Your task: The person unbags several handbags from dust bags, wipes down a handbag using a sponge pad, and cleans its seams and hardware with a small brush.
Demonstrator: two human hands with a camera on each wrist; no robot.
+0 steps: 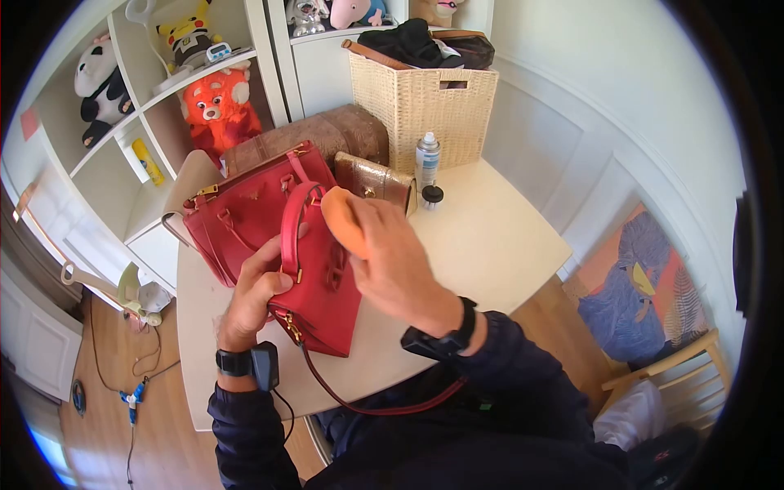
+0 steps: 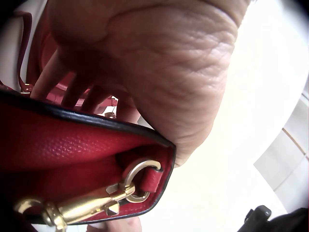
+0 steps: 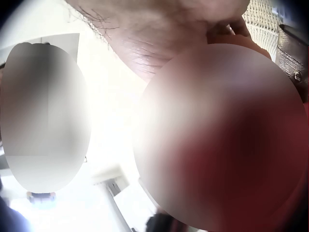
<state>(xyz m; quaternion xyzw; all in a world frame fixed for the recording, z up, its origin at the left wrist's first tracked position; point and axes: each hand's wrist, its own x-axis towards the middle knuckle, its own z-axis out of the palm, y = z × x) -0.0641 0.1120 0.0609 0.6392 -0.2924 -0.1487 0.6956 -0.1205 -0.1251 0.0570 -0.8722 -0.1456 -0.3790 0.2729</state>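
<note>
A red leather handbag [image 1: 339, 322] stands tilted on the table in front of me. My left hand [image 1: 255, 294] grips it near the base of its raised handle [image 1: 291, 229], thumb on the near side and fingers on the far side. In the left wrist view, a gold clasp [image 2: 89, 207] shows at the bag's end, below the palm. My right hand [image 1: 398, 265] holds a soft orange pad [image 1: 343, 220] like a sponge, right at the handle's far side. The bag's long strap [image 1: 367, 408] trails toward my lap.
Behind it stand another red handbag [image 1: 237, 216], a brown bag [image 1: 327, 139] and a gold purse [image 1: 371, 181]. A spray can [image 1: 426, 163], a small black-topped container [image 1: 432, 197] and a woven basket [image 1: 425, 106] stand at the table's back. Toy shelves [image 1: 122, 139] are at left.
</note>
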